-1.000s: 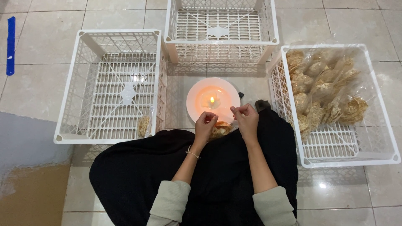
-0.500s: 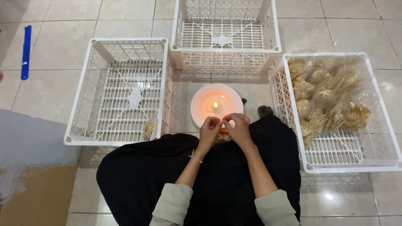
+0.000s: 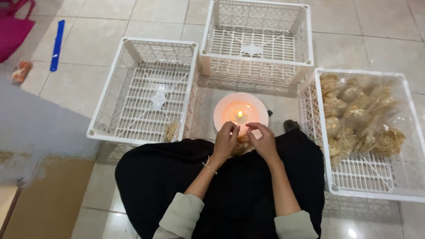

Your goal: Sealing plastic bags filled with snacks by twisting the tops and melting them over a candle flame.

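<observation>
Both hands sit slightly lower and closer to the lap than half a second ago, and the view has swung a little, bringing a pink object [image 3: 15, 26] into the corner at ten o'clock.

Largest is the pale tiled floor [image 3: 376, 48], with three white plastic crates set around the person. One white crate [image 3: 146, 95] lies at ten o'clock from the hands and holds a single small bag of crackers [image 3: 171, 131] in its near corner. A second white crate [image 3: 256, 37] stands at twelve o'clock. The third crate [image 3: 367, 181], at three o'clock, is filled in its far half with clear bags of golden crackers [image 3: 354, 115].

A black skirt [image 3: 230, 190] covers the lap at six o'clock. A round pinkish dish [image 3: 254, 110] with a lit candle [image 3: 240, 115] sits just past the hands at twelve o'clock.

The left hand [image 3: 226, 140] and right hand [image 3: 264, 140] meet over a small bag of crackers [image 3: 241, 142], which lies between them at the lap's edge, just beside the dish. The fingers of both are curled and pinched at the bag's top near the flame; how firmly they clasp it I cannot tell. A thin bracelet [image 3: 209, 167] circles the left wrist. A blue strip [image 3: 56, 44] lies at ten o'clock.
</observation>
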